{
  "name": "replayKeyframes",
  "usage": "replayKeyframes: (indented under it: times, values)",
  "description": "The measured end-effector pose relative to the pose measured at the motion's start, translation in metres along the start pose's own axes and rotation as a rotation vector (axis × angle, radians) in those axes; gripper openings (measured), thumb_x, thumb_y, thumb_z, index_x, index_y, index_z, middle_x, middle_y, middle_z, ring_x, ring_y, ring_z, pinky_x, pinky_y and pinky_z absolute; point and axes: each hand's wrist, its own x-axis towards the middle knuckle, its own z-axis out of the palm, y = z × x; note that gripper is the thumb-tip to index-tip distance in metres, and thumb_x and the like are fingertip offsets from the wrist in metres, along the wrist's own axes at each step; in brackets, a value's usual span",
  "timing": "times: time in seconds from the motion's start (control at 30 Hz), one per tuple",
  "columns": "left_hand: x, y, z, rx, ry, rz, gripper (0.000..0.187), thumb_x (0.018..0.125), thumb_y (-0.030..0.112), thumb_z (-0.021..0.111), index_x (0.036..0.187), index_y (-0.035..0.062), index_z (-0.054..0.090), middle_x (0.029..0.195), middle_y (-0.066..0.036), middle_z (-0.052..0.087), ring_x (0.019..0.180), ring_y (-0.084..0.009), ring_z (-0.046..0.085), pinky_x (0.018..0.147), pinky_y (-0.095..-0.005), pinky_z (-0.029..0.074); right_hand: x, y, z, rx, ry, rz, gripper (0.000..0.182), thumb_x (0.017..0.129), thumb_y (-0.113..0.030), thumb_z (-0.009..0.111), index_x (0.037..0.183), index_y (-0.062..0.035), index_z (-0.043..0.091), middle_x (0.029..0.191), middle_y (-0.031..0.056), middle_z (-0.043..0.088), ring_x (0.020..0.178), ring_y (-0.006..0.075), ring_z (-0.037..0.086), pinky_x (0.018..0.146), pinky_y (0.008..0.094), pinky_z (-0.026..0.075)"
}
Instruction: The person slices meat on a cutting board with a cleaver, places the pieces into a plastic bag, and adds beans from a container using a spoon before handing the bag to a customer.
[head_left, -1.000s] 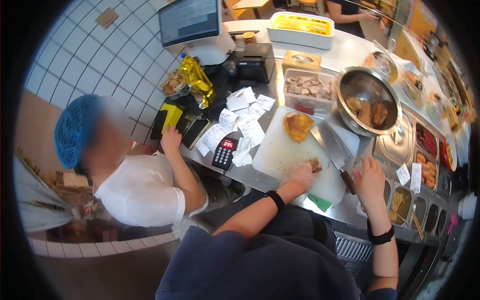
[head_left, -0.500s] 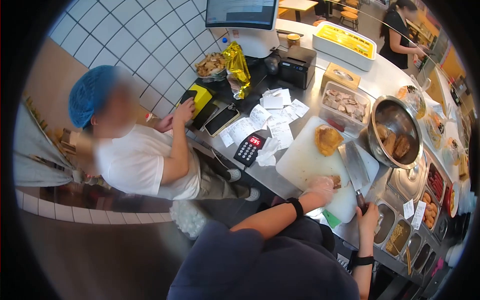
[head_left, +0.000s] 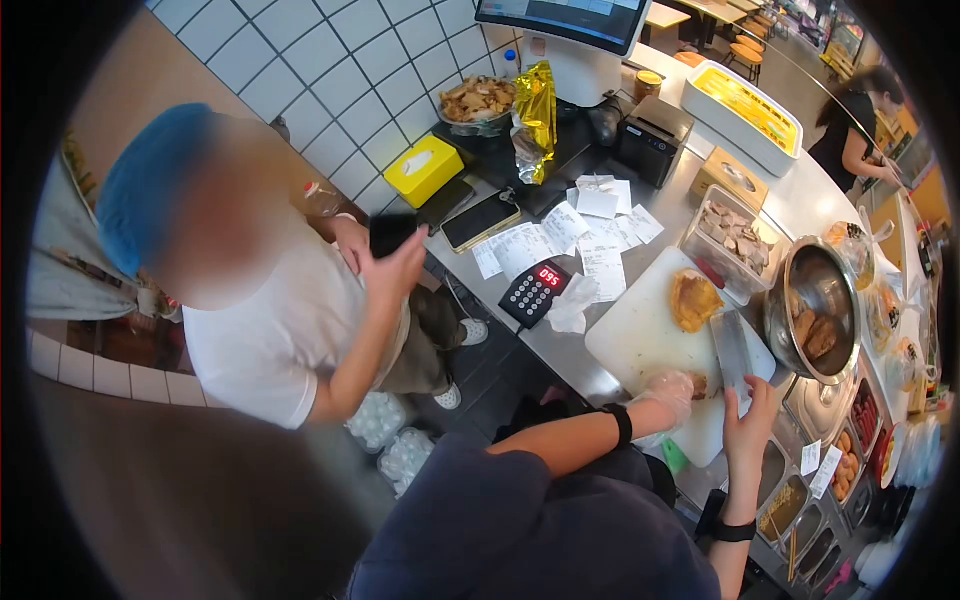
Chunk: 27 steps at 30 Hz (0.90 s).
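My left hand (head_left: 667, 397), in a clear plastic glove, is closed over a small browned piece of meat (head_left: 699, 386) on the white cutting board (head_left: 632, 340). In my right hand (head_left: 750, 420) is a cleaver (head_left: 731, 348), its broad blade over the board's right part. The fingers wrap the handle close to the blade, hiding most of it. A golden-brown fried cutlet (head_left: 695, 300) lies farther up the board, left of the blade. Beyond the board are a clear tub of cut meat (head_left: 735, 240) and a steel bowl (head_left: 815, 310) with browned meat chunks.
A co-worker (head_left: 270, 290) at the left holds a black phone (head_left: 393, 235). Receipts (head_left: 603, 268), a keypad (head_left: 535, 293) and crumpled tissue (head_left: 572, 303) lie left of the board. Food pans (head_left: 785, 507) line the right. Bagged containers (head_left: 378, 420) sit on the floor.
My right hand has moved up the cleaver's handle toward the blade. The co-worker has drawn the phone away from the yellow tissue box. The whole view has shifted.
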Motion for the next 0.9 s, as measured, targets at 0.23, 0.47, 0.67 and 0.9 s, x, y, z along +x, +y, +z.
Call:
replayKeyframes:
  times: [0.23, 0.47, 0.67, 0.9]
  values:
    - [0.054, -0.036, 0.096, -0.480, 0.106, 0.278, 0.029, 0.085, 0.027, 0.055, 0.104, 0.0048, 0.060, 0.105, -0.016, 0.062, 0.096, -0.0286, 0.060, 0.083, -0.0365, 0.047, 0.021, -0.075, 0.029, 0.187, -0.165, -0.064, 0.031, 0.075, -0.005, 0.063, 0.104, -0.0005, 0.053, 0.105, 0.0171, 0.053, 0.099, 0.0348, 0.052, 0.087, 0.0385, 0.042]
    - [0.035, -0.047, 0.068, -0.634, -0.017, 0.375, 0.028, 0.085, 0.026, 0.055, 0.101, 0.0042, 0.061, 0.104, -0.016, 0.062, 0.096, -0.0281, 0.060, 0.084, -0.0364, 0.046, 0.049, -0.141, 0.080, 0.332, -0.361, -0.155, 0.032, 0.081, -0.009, 0.063, 0.112, -0.0071, 0.054, 0.120, 0.0116, 0.049, 0.097, 0.0225, 0.056, 0.075, 0.0304, 0.049]
    - [0.038, -0.057, 0.048, -0.615, -0.084, 0.393, 0.026, 0.085, 0.025, 0.055, 0.099, 0.0038, 0.061, 0.104, -0.016, 0.062, 0.096, -0.0278, 0.060, 0.084, -0.0364, 0.046, 0.078, -0.170, 0.137, 0.479, -0.532, -0.123, 0.041, 0.083, -0.017, 0.064, 0.122, -0.0090, 0.052, 0.128, 0.0149, 0.044, 0.100, 0.0257, 0.056, 0.074, 0.0319, 0.051]
    - [0.048, -0.070, 0.042, -0.749, -0.107, 0.456, 0.025, 0.085, 0.024, 0.055, 0.097, 0.0033, 0.061, 0.103, -0.017, 0.062, 0.096, -0.0273, 0.059, 0.085, -0.0363, 0.045, 0.131, -0.158, 0.244, 0.702, -0.568, 0.109, 0.041, 0.086, -0.021, 0.062, 0.125, -0.0114, 0.052, 0.136, 0.0149, 0.034, 0.094, 0.0220, 0.059, 0.070, 0.0289, 0.052]
